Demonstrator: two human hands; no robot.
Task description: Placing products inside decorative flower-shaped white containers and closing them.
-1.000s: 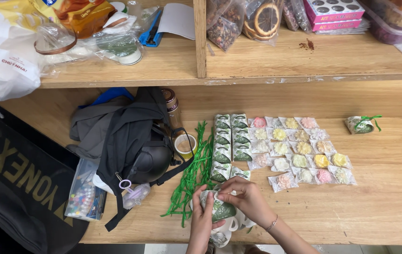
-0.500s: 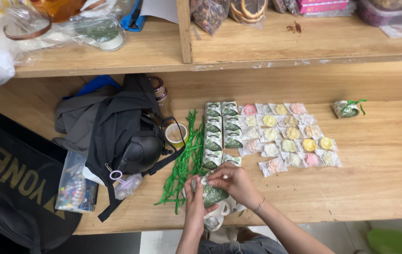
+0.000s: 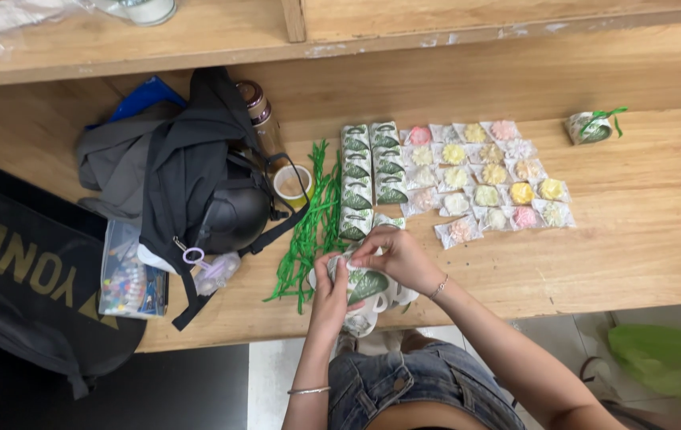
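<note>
My left hand [image 3: 331, 288] and right hand [image 3: 395, 256] both pinch the top of a small white-and-green packet [image 3: 366, 284] at the near edge of the wooden table [image 3: 659, 239]. My fingers cover its upper part, so I cannot tell how it is closed. More white packets under it are half hidden. Just left lies a heap of green twist ties [image 3: 309, 227]. Beyond stand two columns of green-printed packets [image 3: 368, 175], then rows of wrapped pastel sweets [image 3: 488, 179]. A tied packet [image 3: 591, 127] sits well apart, far right. A dark backpack [image 3: 189, 183] partly hides a paper cup [image 3: 293, 183].
</note>
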